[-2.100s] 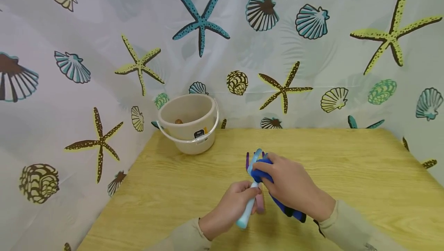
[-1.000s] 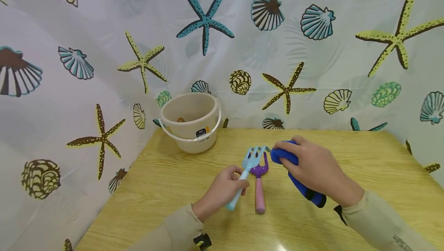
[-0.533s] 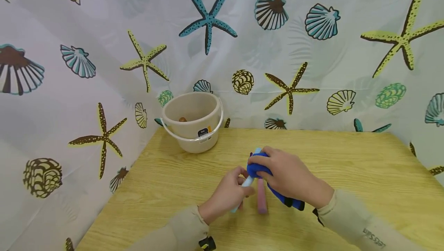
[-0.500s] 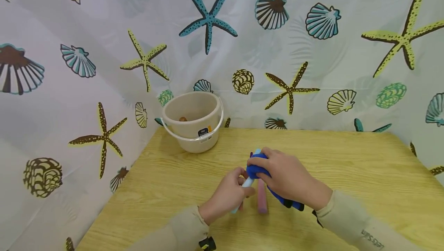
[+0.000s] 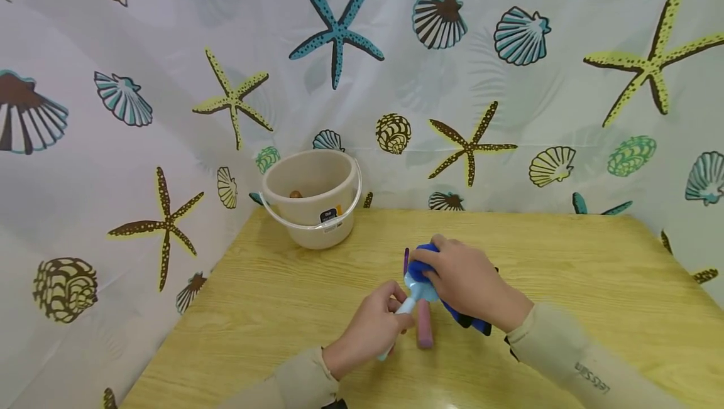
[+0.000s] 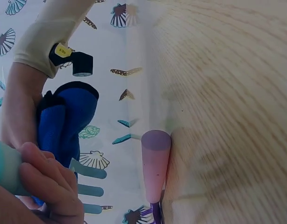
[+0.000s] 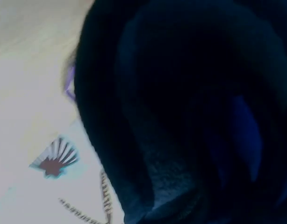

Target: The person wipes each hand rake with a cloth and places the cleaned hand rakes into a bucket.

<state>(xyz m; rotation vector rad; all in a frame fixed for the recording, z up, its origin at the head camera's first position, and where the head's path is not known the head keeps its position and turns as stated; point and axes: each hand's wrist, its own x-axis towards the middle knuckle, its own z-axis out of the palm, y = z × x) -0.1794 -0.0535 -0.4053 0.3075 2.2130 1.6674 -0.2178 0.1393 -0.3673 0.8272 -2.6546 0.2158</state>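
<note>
My left hand (image 5: 373,321) grips the handle of a light blue hand fork (image 5: 416,288), its head angled up to the right. A blue cloth with black edging (image 5: 421,266) is bunched in my right hand (image 5: 465,277), held against the fork's head and covering part of it. In the left wrist view, light blue tines (image 6: 90,191) stick out beside the cloth (image 6: 64,126). A second hand fork, purple with a pink handle (image 5: 424,327), lies on the table just under the first, its head mostly hidden. Dark folds of the cloth (image 7: 167,177) fill most of the right wrist view.
A beige bucket (image 5: 308,211) with a clear handle stands at the table's back left, something round and brown (image 5: 295,194) inside it. The wooden table (image 5: 565,283) reaches back to a curtain (image 5: 396,82) printed with shells and starfish.
The cloth went from the fork's head out to the right, then back onto it. Since half a second ago the fork has turned, and its head's base shows below the cloth.
</note>
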